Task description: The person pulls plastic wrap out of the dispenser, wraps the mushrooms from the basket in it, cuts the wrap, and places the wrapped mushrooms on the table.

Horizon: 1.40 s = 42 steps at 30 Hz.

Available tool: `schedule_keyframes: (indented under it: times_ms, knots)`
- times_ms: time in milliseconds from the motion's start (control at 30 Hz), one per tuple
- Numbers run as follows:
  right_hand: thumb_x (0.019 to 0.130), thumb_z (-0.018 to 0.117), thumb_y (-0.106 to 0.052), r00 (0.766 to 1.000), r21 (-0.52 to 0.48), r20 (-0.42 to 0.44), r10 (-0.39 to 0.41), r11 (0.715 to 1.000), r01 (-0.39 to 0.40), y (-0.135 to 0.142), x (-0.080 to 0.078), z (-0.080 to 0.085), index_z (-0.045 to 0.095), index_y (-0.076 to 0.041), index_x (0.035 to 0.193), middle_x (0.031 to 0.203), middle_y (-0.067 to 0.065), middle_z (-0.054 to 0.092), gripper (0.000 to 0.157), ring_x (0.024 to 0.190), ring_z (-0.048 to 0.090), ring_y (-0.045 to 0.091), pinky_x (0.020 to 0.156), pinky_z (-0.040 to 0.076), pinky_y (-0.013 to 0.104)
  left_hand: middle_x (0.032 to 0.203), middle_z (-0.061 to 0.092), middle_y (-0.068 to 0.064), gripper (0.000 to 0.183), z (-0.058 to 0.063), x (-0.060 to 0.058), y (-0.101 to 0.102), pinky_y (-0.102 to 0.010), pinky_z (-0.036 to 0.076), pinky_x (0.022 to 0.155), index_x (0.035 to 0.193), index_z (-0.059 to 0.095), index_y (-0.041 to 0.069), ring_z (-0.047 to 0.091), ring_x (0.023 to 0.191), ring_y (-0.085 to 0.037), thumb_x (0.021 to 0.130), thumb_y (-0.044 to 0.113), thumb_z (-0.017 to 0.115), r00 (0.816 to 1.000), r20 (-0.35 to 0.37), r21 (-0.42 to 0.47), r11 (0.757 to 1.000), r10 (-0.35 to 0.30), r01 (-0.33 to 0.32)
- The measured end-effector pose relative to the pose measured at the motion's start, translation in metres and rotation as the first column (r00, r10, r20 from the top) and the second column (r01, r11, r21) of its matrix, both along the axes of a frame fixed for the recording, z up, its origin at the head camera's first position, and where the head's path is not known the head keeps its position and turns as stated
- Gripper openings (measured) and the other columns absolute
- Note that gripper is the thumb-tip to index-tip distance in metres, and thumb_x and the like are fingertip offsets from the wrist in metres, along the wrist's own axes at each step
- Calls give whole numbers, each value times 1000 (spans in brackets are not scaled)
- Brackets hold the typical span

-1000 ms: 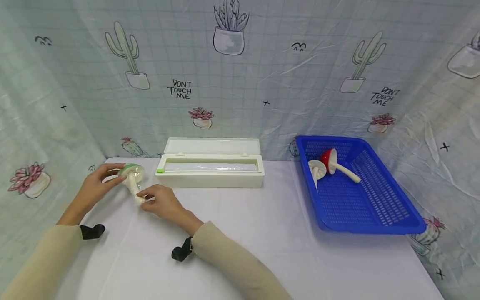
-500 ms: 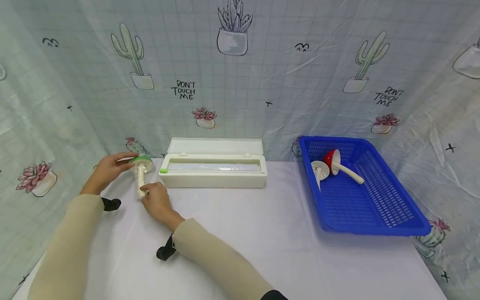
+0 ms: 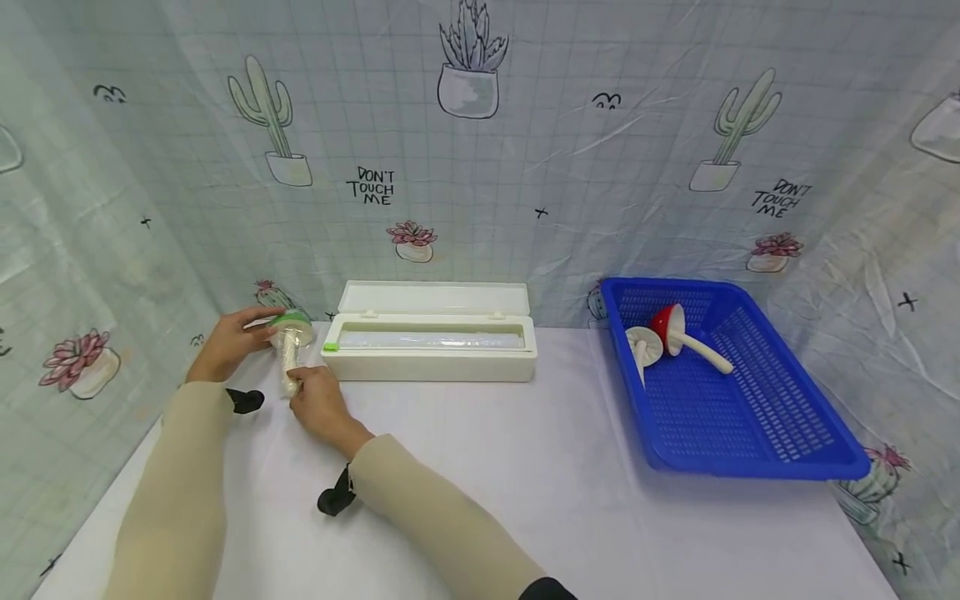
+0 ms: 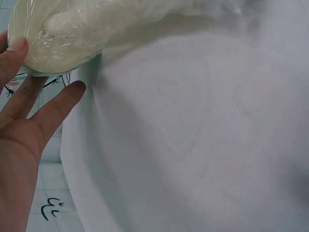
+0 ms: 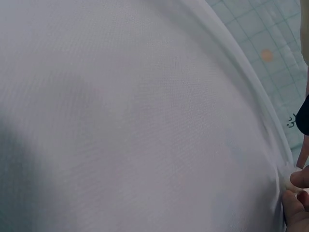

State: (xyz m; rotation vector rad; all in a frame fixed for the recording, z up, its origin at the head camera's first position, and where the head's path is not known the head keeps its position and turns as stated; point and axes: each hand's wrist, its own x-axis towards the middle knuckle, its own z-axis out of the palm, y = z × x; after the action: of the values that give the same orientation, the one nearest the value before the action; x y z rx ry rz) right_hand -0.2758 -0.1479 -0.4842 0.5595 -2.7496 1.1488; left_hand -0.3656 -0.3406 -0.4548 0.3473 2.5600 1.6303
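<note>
A toy mushroom (image 3: 290, 357) with a green cap and pale stem is wrapped in clear plastic film, at the table's left side. My left hand (image 3: 234, 340) holds the cap by its edge. In the left wrist view, the thumb lies over the film on the cap's pale underside, while other fingers of that hand (image 4: 29, 125) spread below it. The lower end of the stem is pinched by my right hand (image 3: 321, 404). Only the fingertips of this hand (image 5: 295, 208) show in the right wrist view's lower right corner, at the stem's wrapped end.
Beside the hands stands a white cling film box (image 3: 431, 367), its lid raised and a film roll (image 3: 431, 340) inside. On the right, a blue basket (image 3: 750, 425) holds a red-capped mushroom (image 3: 686, 335) and another pale one (image 3: 643, 343). Patterned cloth hangs behind the white table (image 3: 525, 475).
Both hands have turned the wrapped mushroom from a slant to nearly straight, cap at the back. The left arm has shifted right and forward. The view has shifted slightly.
</note>
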Motion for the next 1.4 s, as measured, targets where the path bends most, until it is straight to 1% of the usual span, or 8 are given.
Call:
schedule_keyframes:
  times_ms: [133,300,433,533,700,933,1133,1400]
  knots:
    - [84,73,1,999,10,23,22,1000,-22,3,-3,0,72,-9,125,96,-3,69,42,85,49,-1,70,34,4,152,38,-30,52,-1,0,0,-18,55,86,150,41,-7,56,109,5,104,11,58,1000,11,-12,1000,20,-20]
    - [86,72,0,995,24,83,50,998,-52,7,-5,0,70,-11,130,104,-4,70,45,88,50,-1,71,36,5,156,36,-29,57,4,2,1,-14,51,85,153,38,-3,51,130,-31,105,18,59,999,36,-133,991,39,-34]
    - [86,72,-3,987,101,130,91,989,-104,17,-3,7,66,-13,135,110,-4,70,50,90,50,2,73,38,8,156,34,-32,55,10,3,5,-43,53,100,152,40,-2,40,138,-51,105,19,59,999,26,-243,969,44,-37]
    - [89,72,-7,978,173,152,146,970,-171,32,2,13,62,-12,139,119,-2,69,51,101,55,2,81,42,9,155,34,-34,52,13,3,9,-67,43,104,149,44,-3,39,137,-56,105,22,58,999,-28,-346,937,42,-49]
    - [95,68,-10,952,209,170,256,934,-289,67,18,23,59,-9,140,134,0,65,47,121,58,5,95,45,11,150,40,-34,44,19,12,12,-72,40,102,144,48,-3,41,133,-57,105,16,55,989,-145,-455,886,28,-92]
    - [98,57,-3,918,158,186,349,912,-379,133,46,43,66,-6,132,129,2,69,36,114,65,8,88,48,12,148,45,-31,41,40,52,23,-69,44,99,143,49,-4,45,131,-53,103,5,55,969,-249,-442,891,-11,-103]
    - [99,55,-3,924,172,172,342,913,-369,197,64,50,71,-9,127,124,2,72,32,114,65,12,87,52,18,136,56,-27,37,51,87,47,-64,52,89,136,56,-3,54,121,-49,99,-2,58,925,-363,-447,892,-116,-64]
    - [100,59,-4,959,184,126,254,944,-274,271,82,65,69,-7,128,126,6,70,29,114,67,24,91,57,35,131,62,-18,37,61,113,83,-56,55,84,128,63,1,60,115,-38,92,-9,66,829,-509,-456,889,-233,-30]
